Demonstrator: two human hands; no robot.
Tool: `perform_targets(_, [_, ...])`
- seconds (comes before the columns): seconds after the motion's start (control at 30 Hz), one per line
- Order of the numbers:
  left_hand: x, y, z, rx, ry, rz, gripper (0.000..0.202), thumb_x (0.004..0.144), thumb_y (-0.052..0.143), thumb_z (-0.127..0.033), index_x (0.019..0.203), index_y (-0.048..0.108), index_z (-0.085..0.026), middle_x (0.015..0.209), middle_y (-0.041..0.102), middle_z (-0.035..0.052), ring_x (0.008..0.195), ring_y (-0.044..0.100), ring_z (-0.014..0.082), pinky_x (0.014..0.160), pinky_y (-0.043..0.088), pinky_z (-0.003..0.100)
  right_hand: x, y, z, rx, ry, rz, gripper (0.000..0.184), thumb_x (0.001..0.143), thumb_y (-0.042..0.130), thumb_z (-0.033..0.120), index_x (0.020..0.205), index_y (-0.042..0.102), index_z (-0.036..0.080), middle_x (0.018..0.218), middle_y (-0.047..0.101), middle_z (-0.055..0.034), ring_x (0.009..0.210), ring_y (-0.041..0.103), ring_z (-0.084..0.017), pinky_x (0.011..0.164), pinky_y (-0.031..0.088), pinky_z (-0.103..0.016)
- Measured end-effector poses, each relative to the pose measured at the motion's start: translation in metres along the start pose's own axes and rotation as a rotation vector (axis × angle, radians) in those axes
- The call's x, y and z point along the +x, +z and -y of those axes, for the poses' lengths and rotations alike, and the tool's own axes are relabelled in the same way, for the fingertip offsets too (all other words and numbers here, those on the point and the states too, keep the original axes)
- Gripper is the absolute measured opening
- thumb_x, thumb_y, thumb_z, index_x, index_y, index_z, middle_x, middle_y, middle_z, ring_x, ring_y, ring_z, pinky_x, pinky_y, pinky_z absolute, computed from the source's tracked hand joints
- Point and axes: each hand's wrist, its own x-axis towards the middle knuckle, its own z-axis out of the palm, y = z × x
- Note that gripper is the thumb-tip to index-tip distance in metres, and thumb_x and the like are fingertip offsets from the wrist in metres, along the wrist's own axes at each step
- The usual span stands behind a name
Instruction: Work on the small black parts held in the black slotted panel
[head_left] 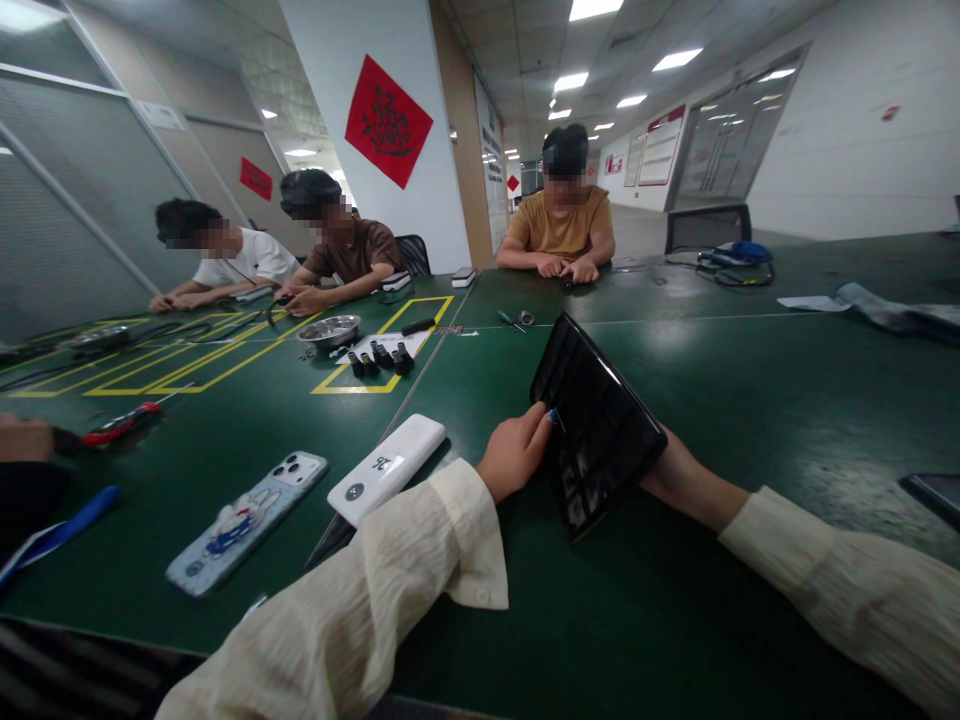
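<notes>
A black glossy flat panel that looks like a tablet (600,430) is tilted up above the green table, its dark face towards the left. My right hand (675,468) grips it from behind at the right edge; most of those fingers are hidden by it. On the near side, my left hand (514,450) is closed in a pinch at the dark face. A small blue bit (553,414) shows at its fingertips, too small to name. Left of that hand lies a white power bank (390,465), and further left a phone in a rabbit-pattern case (247,520).
Several black cylindrical parts (382,358) stand on paper near a metal bowl (330,330). A red-handled tool (120,425) lies by another person's hand (24,438) at far left. Three people sit across the green table (750,400). Blue cable (731,255) lies back right.
</notes>
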Motion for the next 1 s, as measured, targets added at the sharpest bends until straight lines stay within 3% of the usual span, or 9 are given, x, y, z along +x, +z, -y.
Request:
perform_targets(0.3, [0.0017,0.0016,0.0016,-0.029,-0.016,0.019,0.039,0.093,0.02,-0.041,0.084,0.051,-0.019,0.065,0.055,-0.0003,0.062,0.055,0.0142,0.057,0.04,0.023,0.0028,-0.0047,-0.0026,0.006,-0.039,0.039,0.013,0.077,0.055,0.028,0.088,0.061,0.028,0.072,0.065,0.0037,0.062,0.059,-0.016,0.052,0.048,-0.027])
perform_targets(0.63, [-0.0006,0.0028,0.0032,0.127,-0.011,0.015,0.031,0.092,0.023,-0.032,0.098,0.05,-0.018,0.078,0.061,0.0032,0.074,0.059,0.017,0.067,0.041,0.026,0.001,0.0006,-0.0007,0.0,-0.021,-0.012,0.013,0.077,0.054,0.029,0.088,0.061,0.029,0.068,0.063,0.0046,0.059,0.058,-0.014,0.048,0.047,-0.024])
perform_targets(1.0, [-0.0009,0.002,0.0004,0.135,0.02,-0.002,0.034,0.092,0.021,-0.037,0.088,0.049,-0.019,0.071,0.058,0.0018,0.066,0.057,0.0162,0.06,0.038,0.025,-0.0008,0.0022,0.0003,0.004,-0.021,-0.018,0.014,0.077,0.053,0.028,0.089,0.061,0.028,0.072,0.064,0.0035,0.063,0.059,-0.014,0.051,0.048,-0.025])
